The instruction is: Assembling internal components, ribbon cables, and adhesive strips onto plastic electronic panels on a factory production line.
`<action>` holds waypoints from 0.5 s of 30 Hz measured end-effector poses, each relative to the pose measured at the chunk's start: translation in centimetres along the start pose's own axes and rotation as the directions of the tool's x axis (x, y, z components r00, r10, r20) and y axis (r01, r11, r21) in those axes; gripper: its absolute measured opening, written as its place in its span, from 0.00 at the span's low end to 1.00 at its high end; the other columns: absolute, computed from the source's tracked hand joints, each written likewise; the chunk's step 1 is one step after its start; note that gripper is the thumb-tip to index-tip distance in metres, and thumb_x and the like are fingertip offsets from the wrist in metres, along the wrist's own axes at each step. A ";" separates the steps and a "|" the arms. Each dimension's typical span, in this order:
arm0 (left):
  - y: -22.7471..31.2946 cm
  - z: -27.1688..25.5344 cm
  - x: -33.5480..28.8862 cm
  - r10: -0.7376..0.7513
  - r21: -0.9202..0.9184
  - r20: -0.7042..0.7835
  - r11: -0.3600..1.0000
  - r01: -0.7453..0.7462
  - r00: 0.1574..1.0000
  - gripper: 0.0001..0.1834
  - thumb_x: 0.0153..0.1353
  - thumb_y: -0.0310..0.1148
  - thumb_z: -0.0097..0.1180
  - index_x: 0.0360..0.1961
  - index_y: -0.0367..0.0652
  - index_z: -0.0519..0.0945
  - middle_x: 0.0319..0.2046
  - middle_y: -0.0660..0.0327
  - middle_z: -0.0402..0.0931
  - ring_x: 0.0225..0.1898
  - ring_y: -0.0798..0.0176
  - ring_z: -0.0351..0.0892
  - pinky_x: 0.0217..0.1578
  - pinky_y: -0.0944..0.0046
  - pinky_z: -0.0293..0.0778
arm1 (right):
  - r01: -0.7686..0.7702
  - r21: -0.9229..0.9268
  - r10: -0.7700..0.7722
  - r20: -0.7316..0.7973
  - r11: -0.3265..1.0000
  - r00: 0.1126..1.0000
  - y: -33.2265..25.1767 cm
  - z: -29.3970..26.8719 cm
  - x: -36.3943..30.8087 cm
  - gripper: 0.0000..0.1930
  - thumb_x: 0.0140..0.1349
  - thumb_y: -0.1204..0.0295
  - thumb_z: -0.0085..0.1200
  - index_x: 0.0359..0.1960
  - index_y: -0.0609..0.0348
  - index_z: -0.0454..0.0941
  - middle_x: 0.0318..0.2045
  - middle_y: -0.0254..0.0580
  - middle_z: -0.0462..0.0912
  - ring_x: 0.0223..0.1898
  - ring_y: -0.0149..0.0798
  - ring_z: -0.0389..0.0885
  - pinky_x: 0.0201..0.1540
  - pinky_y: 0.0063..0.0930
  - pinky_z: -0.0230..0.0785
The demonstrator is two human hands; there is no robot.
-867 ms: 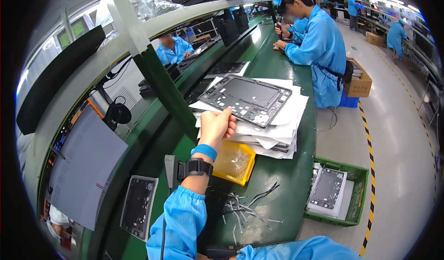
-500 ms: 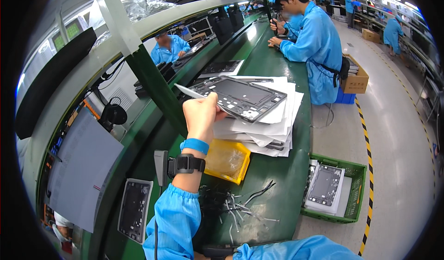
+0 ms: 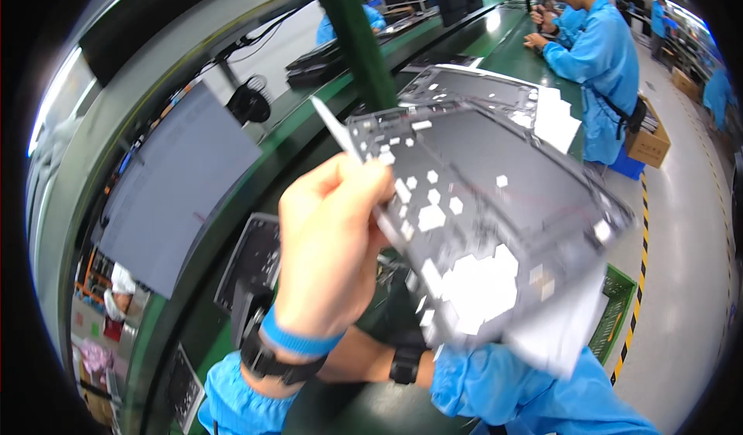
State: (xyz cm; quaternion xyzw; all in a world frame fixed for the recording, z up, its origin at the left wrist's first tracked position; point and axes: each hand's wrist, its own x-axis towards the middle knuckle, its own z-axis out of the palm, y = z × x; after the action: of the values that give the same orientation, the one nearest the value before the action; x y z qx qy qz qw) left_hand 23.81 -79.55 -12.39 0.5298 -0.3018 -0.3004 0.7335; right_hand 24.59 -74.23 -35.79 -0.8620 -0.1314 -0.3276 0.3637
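My left hand [image 3: 333, 249] is raised close to the camera, fingers closed on the left edge of a dark grey flat panel [image 3: 495, 203] dotted with white stickers. A thin white sheet [image 3: 557, 334] hangs under the panel, and its corner sticks out above my fingers. The panel is tilted and fills the middle of the view. My right hand [image 3: 362, 357] lies low behind my left wrist, past a black wristband, and is mostly hidden. What it holds cannot be seen.
A second grey panel [image 3: 472, 87] lies on white sheets on the green bench [image 3: 511, 40]. A person in a blue coat [image 3: 604, 71] works at the bench beyond. A green post [image 3: 360, 40], a large grey board [image 3: 178, 187], a dark tray [image 3: 259, 257] and a green crate [image 3: 619, 311] surround me.
My left hand has lifted the grey panel with its white sheet off the stack on the bench and brought it up close to the camera.
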 end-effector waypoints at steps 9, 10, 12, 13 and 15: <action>-0.9 -16.3 -22.2 0.217 0.426 -0.538 0.904 0.040 0.815 0.21 0.59 0.36 0.56 0.48 0.31 0.81 0.35 0.60 0.83 0.33 0.64 0.83 0.38 0.67 0.78 | -0.321 -0.376 0.321 -0.063 0.869 0.945 3.6 -12.4 3.0 0.09 0.55 0.71 0.59 0.30 0.63 0.87 0.29 0.56 0.87 0.31 0.59 0.88 0.39 0.47 0.83; -1.1 -15.6 -24.2 0.136 0.293 -0.657 0.952 0.085 0.742 0.13 0.62 0.29 0.56 0.45 0.33 0.81 0.38 0.60 0.83 0.38 0.64 0.81 0.44 0.64 0.77 | -0.391 -0.342 0.387 -0.082 0.855 0.918 4.2 -13.8 3.0 0.08 0.52 0.73 0.58 0.29 0.62 0.88 0.28 0.57 0.88 0.31 0.59 0.88 0.40 0.46 0.83; -3.3 -14.6 -27.7 0.025 0.110 -0.776 0.989 0.098 0.630 0.04 0.65 0.21 0.56 0.40 0.37 0.80 0.41 0.60 0.82 0.43 0.65 0.79 0.49 0.62 0.75 | -0.462 -0.295 0.467 -0.056 0.837 0.882 5.9 -17.3 2.4 0.09 0.49 0.77 0.58 0.30 0.63 0.89 0.27 0.54 0.88 0.31 0.52 0.89 0.40 0.39 0.82; -5.2 -14.9 -29.6 0.010 0.072 -0.805 0.994 0.080 0.593 0.05 0.66 0.19 0.56 0.40 0.38 0.80 0.42 0.62 0.82 0.43 0.68 0.79 0.48 0.63 0.75 | -0.461 -0.277 0.480 -0.001 0.843 0.878 6.8 -18.6 1.9 0.10 0.48 0.80 0.57 0.32 0.65 0.88 0.27 0.50 0.89 0.31 0.44 0.90 0.38 0.34 0.82; -8.1 -14.1 -32.4 0.005 0.056 -0.841 0.995 0.077 0.542 0.08 0.63 0.16 0.59 0.36 0.41 0.77 0.40 0.60 0.82 0.40 0.67 0.79 0.43 0.65 0.75 | -0.461 -0.228 0.493 0.105 0.857 0.864 7.6 -19.8 1.3 0.13 0.47 0.81 0.55 0.33 0.65 0.90 0.28 0.53 0.89 0.31 0.50 0.90 0.40 0.38 0.82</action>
State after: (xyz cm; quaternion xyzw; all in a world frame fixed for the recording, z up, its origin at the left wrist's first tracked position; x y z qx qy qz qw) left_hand 12.90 -48.65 -27.82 0.6459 0.0841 -0.0120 0.7587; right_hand 19.81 -93.72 -28.73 -0.9224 0.0910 -0.1684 0.3355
